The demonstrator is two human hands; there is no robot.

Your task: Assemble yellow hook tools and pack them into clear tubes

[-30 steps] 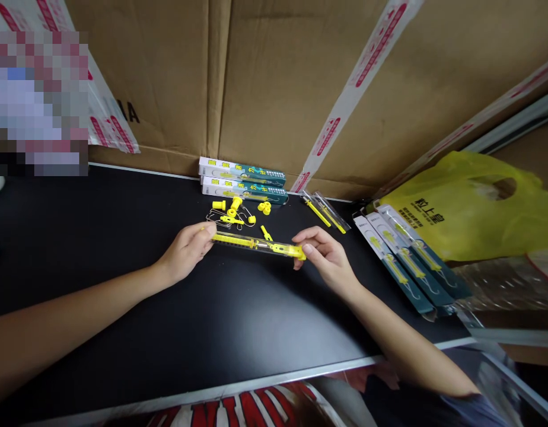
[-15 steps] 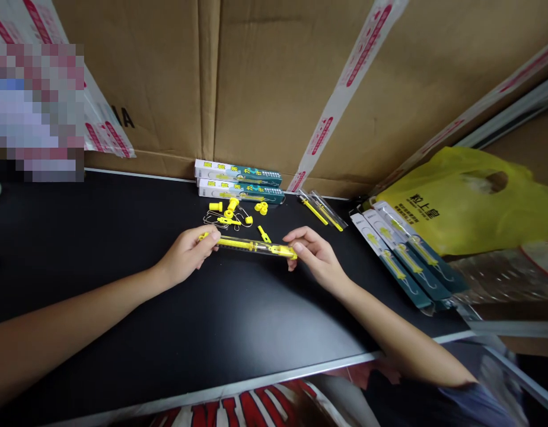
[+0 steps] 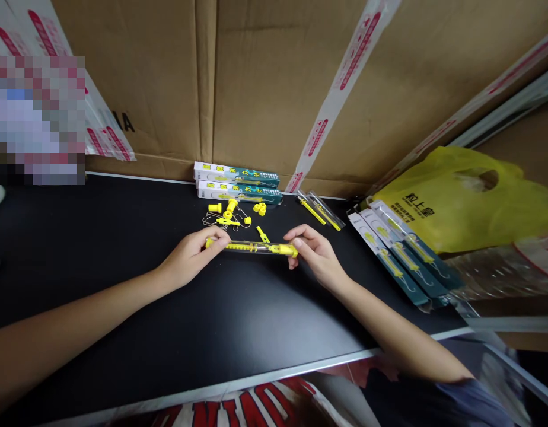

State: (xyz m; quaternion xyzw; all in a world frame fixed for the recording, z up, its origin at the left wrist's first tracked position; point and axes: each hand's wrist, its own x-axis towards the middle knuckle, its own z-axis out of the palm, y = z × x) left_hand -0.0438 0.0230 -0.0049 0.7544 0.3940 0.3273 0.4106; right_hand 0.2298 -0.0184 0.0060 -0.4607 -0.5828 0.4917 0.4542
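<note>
Between my two hands lies a clear-tubed spring scale with yellow inner parts, held level above the black table. My left hand pinches its left end, thumb on top. The fingers of my right hand close round the yellow cap at the other end. Just behind the tube sits a loose yellow clip-like piece. Further back are yellow caps, a small cluster of yellow rings and several wire hooks.
Printed boxes lie against the cardboard wall. Two clear tubes with yellow rods rest right of them. Several packaged spring scales lie at the right, beside a yellow plastic bag. The table's pale front edge runs near me.
My left hand has shifted slightly right along the tube and now covers more of its left end. My right hand keeps its hold on the cap.
</note>
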